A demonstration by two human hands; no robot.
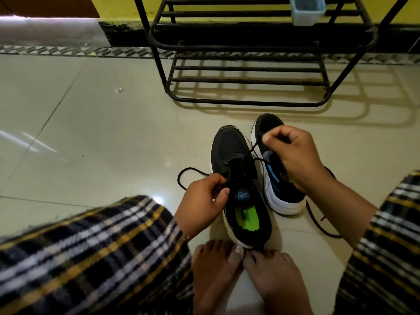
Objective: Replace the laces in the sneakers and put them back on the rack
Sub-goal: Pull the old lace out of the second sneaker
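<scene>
A person seated on a tiled floor (pixel 91 123) works a black lace (pixel 254 153) through the near sneaker (pixel 241 178), a black shoe with a white sole and a green insole, standing upright between the hands with its heel touching the toes of two bare feet (pixel 245 276). The left hand (pixel 202 201) pinches one end of the lace at the shoe's left side, where a loop curls out over the floor. The right hand (pixel 293 153), raised above and to the right, pinches the other end, drawn taut from the front eyelets. The second sneaker (pixel 277 192) stands just beside the first, partly hidden by the right hand, with another black lace (pixel 318 221) trailing on the floor behind it. Beyond the shoes stands a black metal rack (pixel 247 71), a pale blue container (pixel 306 10) resting on an upper shelf. Plaid fabric (pixel 91 258) covers both knees.
</scene>
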